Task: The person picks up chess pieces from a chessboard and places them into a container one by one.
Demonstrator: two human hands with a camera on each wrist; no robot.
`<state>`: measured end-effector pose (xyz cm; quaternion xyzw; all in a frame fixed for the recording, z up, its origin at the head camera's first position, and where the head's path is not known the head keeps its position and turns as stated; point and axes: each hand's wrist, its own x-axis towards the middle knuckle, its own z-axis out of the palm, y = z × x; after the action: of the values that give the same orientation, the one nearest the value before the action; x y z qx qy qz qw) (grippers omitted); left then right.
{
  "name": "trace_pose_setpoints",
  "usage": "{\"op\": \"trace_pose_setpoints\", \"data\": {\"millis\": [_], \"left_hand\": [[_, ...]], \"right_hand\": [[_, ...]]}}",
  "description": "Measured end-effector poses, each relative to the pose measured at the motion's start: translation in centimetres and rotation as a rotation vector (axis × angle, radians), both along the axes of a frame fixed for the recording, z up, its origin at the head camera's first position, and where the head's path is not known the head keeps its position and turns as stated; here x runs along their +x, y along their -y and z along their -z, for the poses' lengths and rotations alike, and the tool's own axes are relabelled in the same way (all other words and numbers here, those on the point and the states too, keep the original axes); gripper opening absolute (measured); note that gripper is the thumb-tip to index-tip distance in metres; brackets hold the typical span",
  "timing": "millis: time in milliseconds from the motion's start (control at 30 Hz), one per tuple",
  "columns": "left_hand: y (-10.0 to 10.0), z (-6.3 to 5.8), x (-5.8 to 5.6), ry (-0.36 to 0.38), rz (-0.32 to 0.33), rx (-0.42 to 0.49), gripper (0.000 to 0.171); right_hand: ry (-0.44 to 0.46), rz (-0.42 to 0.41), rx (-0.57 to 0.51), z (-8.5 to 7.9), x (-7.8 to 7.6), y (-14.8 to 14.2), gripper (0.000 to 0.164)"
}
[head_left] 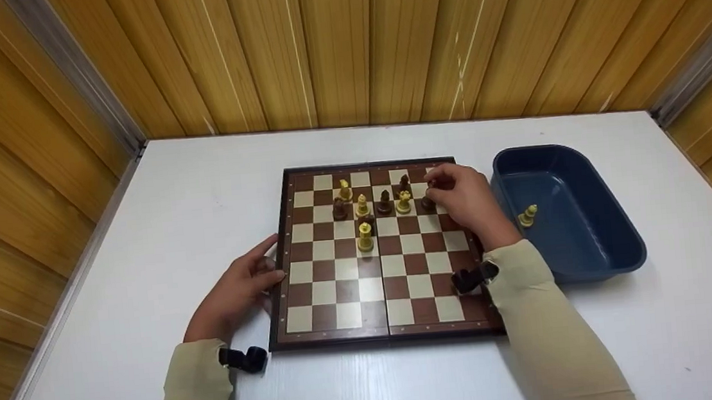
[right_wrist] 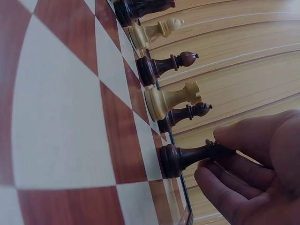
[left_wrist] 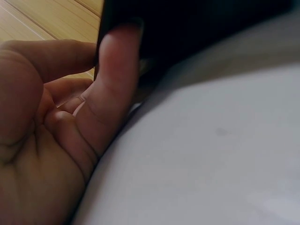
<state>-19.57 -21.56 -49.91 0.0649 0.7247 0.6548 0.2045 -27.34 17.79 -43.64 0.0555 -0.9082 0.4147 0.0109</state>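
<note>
On the chessboard (head_left: 348, 291), my right hand (head_left: 464, 196) pinches the top of a dark chess piece (right_wrist: 180, 157) between thumb and fingers. The piece's base stands at the board surface; its head is hidden by the fingertips. Beside it are a light rook (right_wrist: 171, 101) and a dark bishop (right_wrist: 185, 116). Another dark bishop (right_wrist: 164, 65) and a light bishop (right_wrist: 152, 32) stand farther along. My left hand (head_left: 235, 294) rests at the board's left edge, its fingertips touching the dark side (left_wrist: 187, 33) of the board.
A blue plastic bin (head_left: 635, 259) right of the board holds one light piece (head_left: 528, 216). A light knight (head_left: 345, 190), a dark piece (head_left: 339, 210) and a tall light piece (head_left: 365, 238) also stand on the board. Wood-patterned panels (head_left: 342, 46) enclose the white table (head_left: 201, 200).
</note>
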Motion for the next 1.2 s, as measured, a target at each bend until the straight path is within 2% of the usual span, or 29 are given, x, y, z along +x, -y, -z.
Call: {"op": "trace_pose_setpoints", "data": {"millis": [200, 433, 700, 1200], "left_hand": [[-0.1, 0.0, -0.1, 0.0, 0.014, 0.006, 0.072], [-0.2, 0.1, 0.1, 0.012, -0.002, 0.018, 0.073], [-0.1, 0.0, 0.2, -0.001, -0.002, -0.002, 0.073], [-0.1, -0.1, -0.1, -0.001, -0.013, -0.043, 0.073]], "right_hand": [[0.007, 0.023, -0.056, 0.3, -0.2, -0.2, 0.024], [0.018, 0.041, -0.118, 0.6, -0.2, -0.5, 0.025], [0.007, 0.047, -0.135, 0.7, 0.0, -0.6, 0.027], [0.028, 0.035, -0.153, -1.5, 1.1, -1.4, 0.024]]}}
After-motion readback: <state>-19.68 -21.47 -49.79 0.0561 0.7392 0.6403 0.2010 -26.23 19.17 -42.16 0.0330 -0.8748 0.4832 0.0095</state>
